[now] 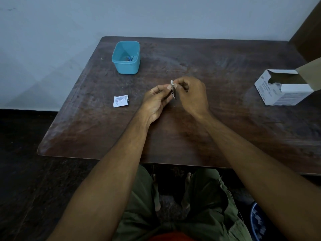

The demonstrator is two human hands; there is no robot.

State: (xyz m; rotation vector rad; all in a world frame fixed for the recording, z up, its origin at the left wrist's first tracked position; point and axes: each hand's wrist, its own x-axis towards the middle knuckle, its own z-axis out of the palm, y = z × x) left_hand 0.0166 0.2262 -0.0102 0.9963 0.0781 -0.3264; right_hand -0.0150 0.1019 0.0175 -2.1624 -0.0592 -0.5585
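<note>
Over the middle of the dark wooden table [173, 136], my left hand [155, 103] and my right hand [192, 95] meet. Both pinch a small swab packet [173, 92], seen edge-on between the fingertips. A white corner of it sticks up at the top by my right thumb. A second packet [121, 101], white with small print, lies flat on the table to the left of my hands.
A teal plastic tub [126, 57] with a few small blue items inside stands at the back left. An open white box of alcohol swabs [284, 88] sits at the right edge. A blue bin [257, 223] stands on the floor, lower right.
</note>
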